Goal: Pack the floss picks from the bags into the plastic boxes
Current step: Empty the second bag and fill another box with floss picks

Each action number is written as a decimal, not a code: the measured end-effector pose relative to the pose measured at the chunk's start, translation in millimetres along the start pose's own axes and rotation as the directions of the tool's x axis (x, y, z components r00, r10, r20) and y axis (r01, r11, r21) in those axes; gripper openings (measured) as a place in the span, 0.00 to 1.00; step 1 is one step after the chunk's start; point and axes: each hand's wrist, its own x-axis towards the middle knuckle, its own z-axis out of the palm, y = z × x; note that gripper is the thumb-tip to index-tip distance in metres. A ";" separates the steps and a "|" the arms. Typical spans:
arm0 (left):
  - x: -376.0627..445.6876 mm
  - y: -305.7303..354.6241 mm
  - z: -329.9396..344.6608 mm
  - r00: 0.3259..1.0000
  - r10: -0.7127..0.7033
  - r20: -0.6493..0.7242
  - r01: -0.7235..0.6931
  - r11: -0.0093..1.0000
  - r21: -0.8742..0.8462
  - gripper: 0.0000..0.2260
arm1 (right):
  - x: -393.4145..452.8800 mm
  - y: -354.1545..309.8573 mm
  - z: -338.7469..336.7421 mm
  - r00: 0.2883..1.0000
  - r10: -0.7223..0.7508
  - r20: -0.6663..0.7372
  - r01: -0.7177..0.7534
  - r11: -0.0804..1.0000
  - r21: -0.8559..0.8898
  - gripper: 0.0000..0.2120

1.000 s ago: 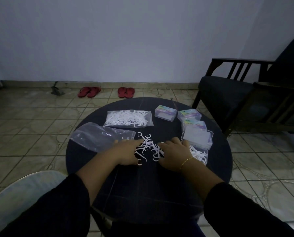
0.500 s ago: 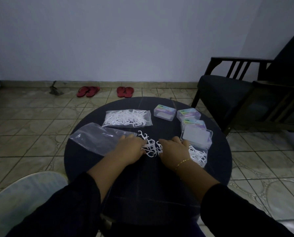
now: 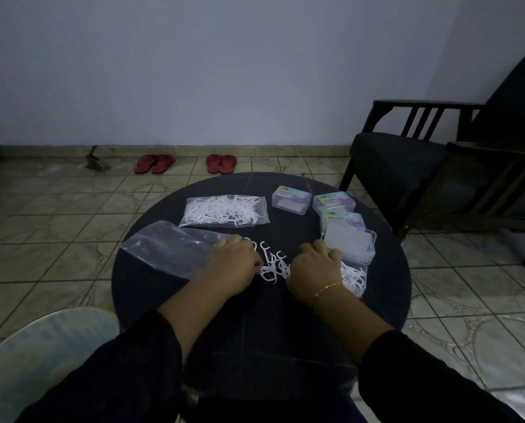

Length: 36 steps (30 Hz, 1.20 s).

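Here, a person's left hand (image 3: 236, 268) and right hand (image 3: 315, 274) flank a loose heap of floss picks (image 3: 273, 265) on a round dark desk (image 3: 255, 325), apparently raking them together for packing. The left grip pinches a pick at the heap's edge; whether the right grip holds any cannot be told. An emptied, crinkled clear bag (image 3: 166, 251) lies flat under the left hand; a full bag (image 3: 224, 210) waits behind. An open plastic box (image 3: 353, 277), partly filled, sits just beside the right hand, with its clear lid (image 3: 348, 244) and closed boxes (image 3: 291, 200) beyond.
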 end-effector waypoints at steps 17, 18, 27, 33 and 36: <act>-6.0 13.0 -0.2 0.997 0.072 -0.033 -0.067 0.990 0.121 0.15 | -12.2 40.3 -34.9 0.997 0.062 0.047 -0.069 0.979 0.190 0.17; -5.3 14.3 -0.8 0.997 0.072 -0.032 -0.067 0.991 0.118 0.15 | -11.4 46.2 -38.2 0.997 0.073 0.030 -0.077 0.982 0.171 0.17; 0.9 23.7 -8.9 0.996 0.075 -0.057 -0.068 0.991 0.117 0.15 | -11.4 73.8 -24.7 0.993 0.108 0.046 -0.111 0.990 0.084 0.18; 15.5 44.6 -13.4 0.975 0.130 -0.182 -0.117 0.990 0.083 0.14 | -31.1 84.1 -3.2 0.976 0.199 -0.089 -0.172 0.954 0.246 0.14; 25.0 64.2 -11.2 0.965 0.144 -0.220 -0.128 0.988 0.085 0.15 | -41.4 90.3 6.5 0.976 0.198 -0.095 -0.162 0.941 0.297 0.14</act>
